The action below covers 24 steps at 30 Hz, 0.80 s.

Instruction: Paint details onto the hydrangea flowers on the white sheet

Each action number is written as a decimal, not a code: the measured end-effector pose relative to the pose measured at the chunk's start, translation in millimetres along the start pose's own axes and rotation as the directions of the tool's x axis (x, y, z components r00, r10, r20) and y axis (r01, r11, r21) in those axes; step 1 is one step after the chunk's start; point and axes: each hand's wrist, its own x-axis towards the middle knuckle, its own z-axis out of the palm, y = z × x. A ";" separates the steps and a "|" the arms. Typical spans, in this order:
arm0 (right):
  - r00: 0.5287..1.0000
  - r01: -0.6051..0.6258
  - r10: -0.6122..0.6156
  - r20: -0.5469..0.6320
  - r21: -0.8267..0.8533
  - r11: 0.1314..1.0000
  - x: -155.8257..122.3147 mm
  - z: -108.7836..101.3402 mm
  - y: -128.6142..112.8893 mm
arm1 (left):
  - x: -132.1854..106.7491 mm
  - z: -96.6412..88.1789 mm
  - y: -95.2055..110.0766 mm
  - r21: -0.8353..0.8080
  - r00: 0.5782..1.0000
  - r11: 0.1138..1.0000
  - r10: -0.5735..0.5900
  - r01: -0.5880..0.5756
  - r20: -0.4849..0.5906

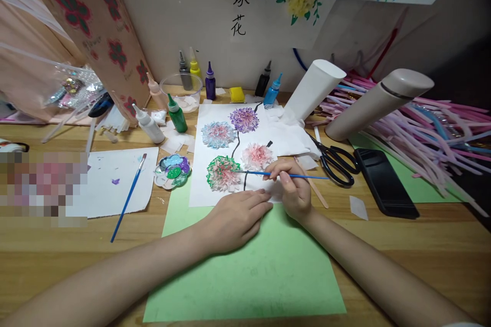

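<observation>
A thin blue paintbrush [293,175] is pinched in my right hand [293,189], its tip at the right edge of a green-edged pink paper flower [223,173]. My left hand [241,217] lies flat, fingers stretched out, over the lower edge of the white sheet [197,184]. That sheet also carries a purple flower [244,120], a light blue one [218,134] and a pink one [257,156], with dark painted stems between them. Left of the sheet stands a flower-shaped palette [172,171] with green, purple and blue paint.
Green paper [245,281] lies beneath. Another paintbrush [128,196] rests on paper at left. Paint bottles, including a green one [177,115], stand behind. At right are black scissors [337,161], a phone [385,182], a flask [378,104], a white cylinder [314,89] and pipe cleaners [422,133].
</observation>
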 end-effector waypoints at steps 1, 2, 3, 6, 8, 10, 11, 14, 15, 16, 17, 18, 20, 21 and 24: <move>1.000 0.006 -0.006 0.029 -0.001 1.000 -0.7 -0.1 0.5 | 0.2 -0.2 0.1 -0.002 1.000 1.000 0.001 -0.001 0.003; 0.999 0.010 -0.010 0.050 -0.002 1.000 -1.3 -0.1 0.8 | 0.3 -0.3 0.1 -0.002 1.000 1.000 0.000 0.000 0.005; 0.998 0.013 -0.013 0.054 -0.002 1.000 -1.7 -0.2 1.0 | 0.4 -0.3 0.2 -0.003 1.000 1.000 -0.001 0.001 0.005; 1.000 0.019 -0.019 0.004 -0.003 1.000 -2.3 -0.2 0.3 | 0.5 -0.1 0.3 -0.007 1.000 1.000 -0.003 0.003 0.003; 1.000 0.012 -0.012 0.013 -0.007 1.000 -2.5 -0.1 -0.5 | 0.4 0.1 0.2 -0.013 1.000 1.000 -0.004 0.005 0.005; 0.998 0.011 -0.010 0.058 -0.007 1.000 -2.8 -0.1 -1.1 | 0.4 0.2 0.0 -0.020 1.000 1.000 -0.005 0.005 0.012; 0.997 0.018 -0.018 0.070 0.001 1.000 -3.1 -0.1 -1.3 | 0.4 0.3 -0.1 -0.022 1.000 1.000 -0.004 0.004 0.015; 0.997 0.060 -0.061 0.041 0.031 0.998 -3.5 0.1 -1.6 | 0.4 0.2 0.0 -0.020 1.000 1.000 -0.006 0.007 0.015; 0.997 0.065 -0.066 0.034 0.030 0.997 -3.6 0.2 -1.6 | 0.4 0.2 0.1 -0.019 1.000 1.000 -0.006 0.007 0.013; 0.997 0.066 -0.067 0.037 0.023 0.998 -3.7 0.2 -1.5 | 0.4 0.2 0.2 -0.019 1.000 1.000 -0.006 0.007 0.012; 0.997 0.064 -0.065 0.048 0.012 0.998 -3.8 0.2 -1.3 | 0.4 0.1 0.3 -0.019 1.000 1.000 -0.007 0.007 0.012; 0.996 0.063 -0.063 0.059 0.003 0.998 -4.0 0.3 -0.9 | 0.4 0.1 0.4 -0.019 1.000 1.000 -0.009 0.009 0.013; 0.996 0.069 -0.069 0.062 -0.003 0.998 -4.4 0.2 -0.1 | 0.5 0.1 0.5 -0.019 1.000 1.000 -0.013 0.013 0.015; 0.996 0.075 -0.075 0.054 -0.002 0.997 -4.5 0.2 0.3 | 0.6 0.2 0.5 -0.020 1.000 1.000 -0.013 0.014 0.015; 0.996 0.077 -0.076 0.042 -0.036 0.996 -4.2 0.4 0.5 | 0.3 0.8 0.1 -0.021 1.000 1.000 -0.005 0.005 0.007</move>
